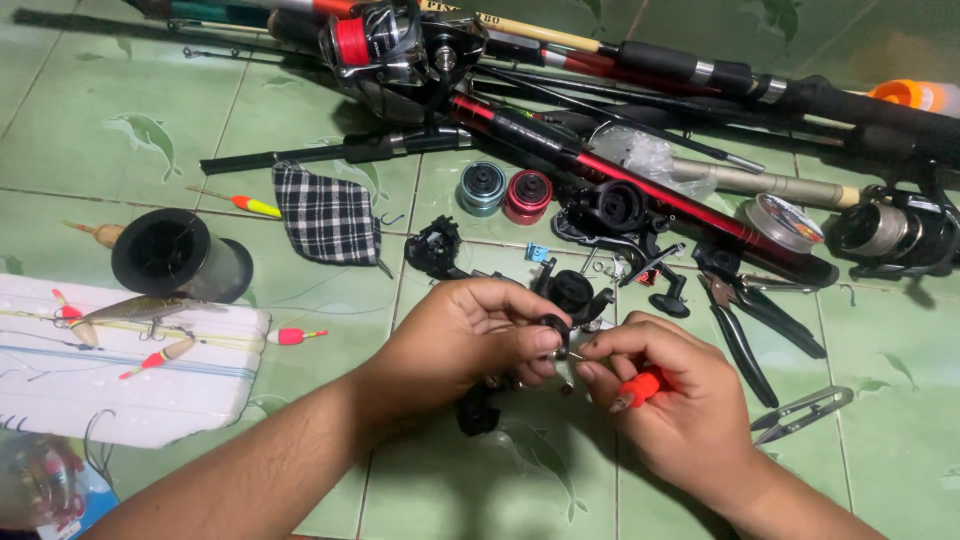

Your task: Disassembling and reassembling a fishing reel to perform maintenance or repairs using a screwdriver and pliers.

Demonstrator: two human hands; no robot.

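Head view: the left hand [470, 335] pinches a small black reel part [556, 330] between thumb and fingertips, over the tile floor [120, 130]; the right hand [660, 400], fingers curled shut, grips a red-handled screwdriver [636, 390] with its tip at that part; a slip could, I judge, drop a tiny screw among the loose reel pieces [575, 290]; pliers [745, 320] lie just right, a foam board [130, 400] left; open floor lies only near the body.
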